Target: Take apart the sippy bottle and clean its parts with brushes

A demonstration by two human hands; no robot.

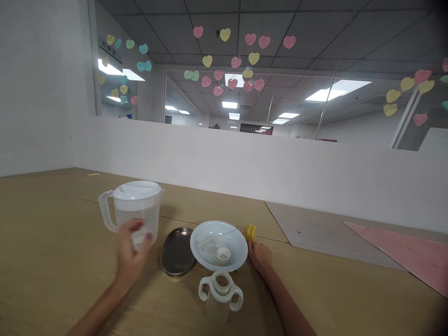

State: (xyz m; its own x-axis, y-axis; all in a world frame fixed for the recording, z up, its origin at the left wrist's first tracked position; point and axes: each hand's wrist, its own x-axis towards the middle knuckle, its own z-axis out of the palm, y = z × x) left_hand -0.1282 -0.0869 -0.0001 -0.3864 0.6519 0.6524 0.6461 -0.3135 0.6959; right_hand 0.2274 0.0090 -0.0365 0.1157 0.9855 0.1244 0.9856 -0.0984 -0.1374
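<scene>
My left hand is slightly blurred in front of a translucent lidded pitcher, thumb and fingers apart; I cannot tell whether it touches the pitcher. At the right rim of a pale blue bowl, my right hand is closed, its fingertips at a yellow ribbed piece. A thin rod runs from near that piece across the bowl. Inside the bowl lie a white ring and a clear rounded part. Nearest me stands a lidless baby bottle with a white two-handled collar.
An oval metal tray lies between the pitcher and the bowl. A pink sheet and a grey panel cover the table's right side. Behind the wooden table rises a white wall with windows bearing heart-shaped notes.
</scene>
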